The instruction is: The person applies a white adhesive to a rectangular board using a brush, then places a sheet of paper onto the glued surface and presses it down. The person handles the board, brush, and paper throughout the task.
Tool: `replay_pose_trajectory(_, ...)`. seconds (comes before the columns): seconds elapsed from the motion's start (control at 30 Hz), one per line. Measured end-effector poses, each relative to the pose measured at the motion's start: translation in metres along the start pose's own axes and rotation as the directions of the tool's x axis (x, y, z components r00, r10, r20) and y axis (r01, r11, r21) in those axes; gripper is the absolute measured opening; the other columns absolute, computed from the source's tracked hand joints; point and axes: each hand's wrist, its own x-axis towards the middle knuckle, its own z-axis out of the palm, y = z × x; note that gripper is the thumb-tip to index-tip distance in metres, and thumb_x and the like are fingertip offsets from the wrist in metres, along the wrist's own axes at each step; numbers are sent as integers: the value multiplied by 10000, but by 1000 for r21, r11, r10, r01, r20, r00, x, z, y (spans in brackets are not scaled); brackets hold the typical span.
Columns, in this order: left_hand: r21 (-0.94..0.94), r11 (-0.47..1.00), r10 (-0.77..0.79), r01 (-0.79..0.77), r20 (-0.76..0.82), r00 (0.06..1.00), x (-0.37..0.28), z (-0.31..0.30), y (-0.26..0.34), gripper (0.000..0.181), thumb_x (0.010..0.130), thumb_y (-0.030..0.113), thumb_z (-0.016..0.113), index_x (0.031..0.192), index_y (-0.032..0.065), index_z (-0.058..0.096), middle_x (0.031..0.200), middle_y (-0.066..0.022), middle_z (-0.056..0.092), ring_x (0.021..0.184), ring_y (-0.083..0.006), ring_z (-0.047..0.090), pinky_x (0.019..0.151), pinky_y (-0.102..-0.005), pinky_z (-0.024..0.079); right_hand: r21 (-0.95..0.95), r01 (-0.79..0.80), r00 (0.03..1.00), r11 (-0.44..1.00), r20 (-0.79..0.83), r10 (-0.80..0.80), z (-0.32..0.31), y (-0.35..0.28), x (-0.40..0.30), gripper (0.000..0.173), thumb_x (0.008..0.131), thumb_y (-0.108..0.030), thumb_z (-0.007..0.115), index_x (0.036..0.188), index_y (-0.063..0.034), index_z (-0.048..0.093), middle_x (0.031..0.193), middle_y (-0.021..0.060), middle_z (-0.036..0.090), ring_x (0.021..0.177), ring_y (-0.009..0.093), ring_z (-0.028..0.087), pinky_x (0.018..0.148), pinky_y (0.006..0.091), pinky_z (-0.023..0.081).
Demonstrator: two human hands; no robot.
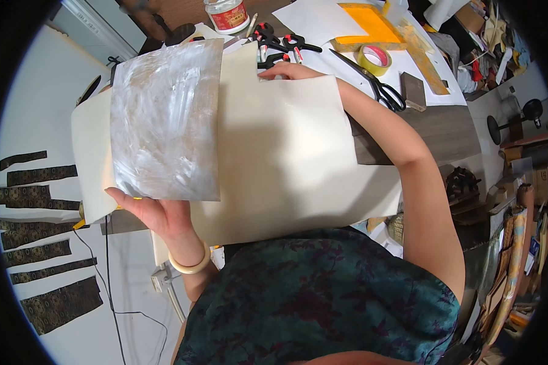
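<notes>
A board (166,123) coated with a wet-looking whitish layer lies over a large cream sheet (265,173), towards the sheet's left end. My left hand (153,214) supports the board and sheet at their near left edge, thumb on top and the other fingers hidden below. At the sheet's far edge, by a cut-out corner, is my right hand (287,72); the sheet hides part of it, and its grip cannot be made out. Just beyond that hand lie several black spring clamps (297,43) with red tips.
Past the sheet are a jar with a red label (228,16), black-handled scissors (374,82), a roll of yellow tape (374,60), a dark block (413,91) and an orange panel (370,23). Patterned dark strips (41,173) hang at left. Stacked materials (507,255) fill the right side.
</notes>
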Motion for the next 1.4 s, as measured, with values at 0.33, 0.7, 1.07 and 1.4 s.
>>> replay_pose_trajectory(0.33,112,992,66,-50,-149,987,-2,16,-12,839,966,672,488,1568,106,339,1633,-94,332,1495,-330,294,1237,-556,187,-293,245,962,924,188,-196,-5,-19,8,270,941,-235,623,1072,-7,687,1056,135,658,1027,309,612,866,397,498)
replay_pose_trajectory(0.7,151,989,26,-2,-159,987,-2,20,-16,844,961,691,479,1560,109,355,1622,-91,351,1479,-327,323,1225,-543,230,-621,-145,923,770,-364,-120,-45,54,43,361,836,-443,765,894,-93,699,896,99,707,899,317,677,770,446,531)
replay_pose_trajectory(1.07,280,960,51,5,-194,980,0,20,-29,796,1002,697,364,1549,119,378,1559,-79,447,1437,-301,398,1204,-508,293,-313,-237,878,920,-474,65,-80,-20,-29,301,924,-290,721,1156,-100,725,1017,63,720,835,165,625,755,312,521)
replay_pose_trajectory(1.4,416,901,158,-124,-48,986,-3,36,-51,693,1048,600,360,1496,75,427,1507,-104,489,1388,-311,455,1175,-495,352,-671,-151,966,725,-256,-35,44,-101,-202,378,927,-343,698,1189,-71,692,1310,157,637,1248,332,582,1108,479,420)
